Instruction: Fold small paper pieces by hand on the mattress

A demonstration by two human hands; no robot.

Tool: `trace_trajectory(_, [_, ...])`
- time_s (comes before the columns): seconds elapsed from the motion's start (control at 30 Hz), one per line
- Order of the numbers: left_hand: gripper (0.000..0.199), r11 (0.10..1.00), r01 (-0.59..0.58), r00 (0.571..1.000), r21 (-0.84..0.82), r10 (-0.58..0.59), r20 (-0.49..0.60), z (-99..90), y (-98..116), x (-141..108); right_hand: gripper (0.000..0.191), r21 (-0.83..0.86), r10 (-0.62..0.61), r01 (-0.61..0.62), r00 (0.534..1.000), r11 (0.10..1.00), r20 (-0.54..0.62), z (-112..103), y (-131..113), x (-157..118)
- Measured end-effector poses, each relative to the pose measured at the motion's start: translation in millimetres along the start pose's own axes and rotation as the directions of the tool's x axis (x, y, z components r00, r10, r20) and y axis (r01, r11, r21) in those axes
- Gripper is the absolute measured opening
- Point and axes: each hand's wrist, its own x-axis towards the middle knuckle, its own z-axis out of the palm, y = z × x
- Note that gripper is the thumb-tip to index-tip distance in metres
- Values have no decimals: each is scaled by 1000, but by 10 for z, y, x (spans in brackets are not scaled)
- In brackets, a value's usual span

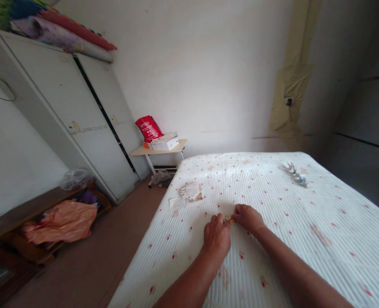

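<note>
My left hand (217, 236) and my right hand (247, 217) meet low over the bed, their fingers closed in pinches. Between the fingertips shows a small yellow piece (229, 219), too small to name and partly covered by the fingers. Both hands grip it from opposite sides, close to the white quilted bed cover (234, 175) with its red-dotted print. Beyond my left hand lies a crumpled sheet of printed paper (191, 193), flat on the cover.
A jagged grey-white object (294, 174) lies on the bed's far right. Behind the bed stands a small table (138, 151) with a red bag (149, 128) and a white box (167, 144). A grey cabinet (57, 85) and a wooden bench (6, 224) are on the left.
</note>
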Motion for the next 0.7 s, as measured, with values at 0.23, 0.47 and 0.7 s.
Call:
trace_trajectory(0.23, [26, 993, 27, 1000, -116, -29, -11, -21, -46, 33, 15, 35, -32, 32, 999, 999, 13, -15, 12, -35])
trace_trajectory(0.47, [16, 956, 221, 975, -190, -224, 9, -54, -59, 274, 11, 31, -39, 38, 999, 999, 34, 4, 12, 15])
trace_trajectory(0.7, [5, 910, 284, 952, -302, -306, -24, 4, -57, 322, 12, 41, -56, 54, 998, 998, 39, 39, 35, 51])
